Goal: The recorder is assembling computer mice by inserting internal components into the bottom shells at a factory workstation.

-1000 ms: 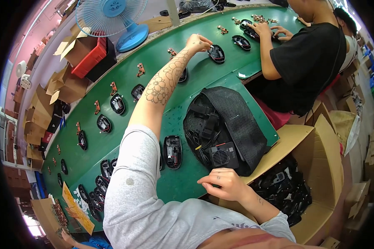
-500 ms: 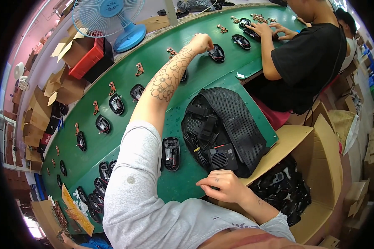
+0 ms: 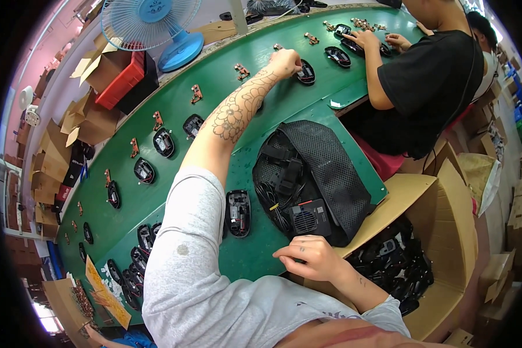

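Note:
Reaching far across the green work surface, my left hand (image 3: 285,62) has its fingers bent together at the left rim of an open black mouse shell (image 3: 307,72). The fingertips are partly hidden by the hand. My right hand (image 3: 310,258) holds nothing; its index finger and thumb are apart, and it hovers by the lower edge of a black mesh bag (image 3: 336,180). Inside the bag lie coiled cables and a small black grilled device (image 3: 310,218). Another open mouse shell (image 3: 238,213) lies left of the bag, beside my left sleeve.
More open shells (image 3: 163,142) and small reddish-brown circuit boards (image 3: 196,93) line the green belt. A cardboard box (image 3: 452,232) of black parts stands at right. Beyond the bag a co-worker in black (image 3: 429,75) handles shells. A blue fan (image 3: 180,51) stands behind the belt.
The shells and boards on the belt have shifted slightly toward the upper right. My left hand has moved a little right with them. My right hand stays put.

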A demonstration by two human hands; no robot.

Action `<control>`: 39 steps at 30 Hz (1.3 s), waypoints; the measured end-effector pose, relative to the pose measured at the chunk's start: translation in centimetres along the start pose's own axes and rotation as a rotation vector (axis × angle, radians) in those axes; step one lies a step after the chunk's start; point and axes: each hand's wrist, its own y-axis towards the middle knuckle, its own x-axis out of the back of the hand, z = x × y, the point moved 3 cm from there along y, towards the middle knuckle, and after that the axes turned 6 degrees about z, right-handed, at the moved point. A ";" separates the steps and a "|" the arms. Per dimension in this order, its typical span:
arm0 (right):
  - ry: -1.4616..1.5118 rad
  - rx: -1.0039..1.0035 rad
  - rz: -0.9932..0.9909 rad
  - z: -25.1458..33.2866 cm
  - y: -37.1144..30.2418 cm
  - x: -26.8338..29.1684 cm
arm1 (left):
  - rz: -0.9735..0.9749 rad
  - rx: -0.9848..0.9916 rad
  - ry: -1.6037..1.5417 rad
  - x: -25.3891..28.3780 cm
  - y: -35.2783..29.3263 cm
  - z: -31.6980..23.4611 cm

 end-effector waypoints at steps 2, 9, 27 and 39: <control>-0.001 -0.003 0.003 0.0 -0.2 0.0 | -0.008 0.065 0.041 -0.2 -0.8 -0.5; -0.002 0.010 0.014 0.3 0.2 -0.2 | -0.255 0.144 -0.079 2.1 -1.2 0.9; 0.027 -0.024 0.019 0.3 0.2 -0.5 | 0.299 0.374 -0.280 5.5 -14.0 7.0; 0.003 -0.051 0.034 0.5 0.4 -0.5 | 0.140 0.633 -1.098 3.0 -12.6 7.2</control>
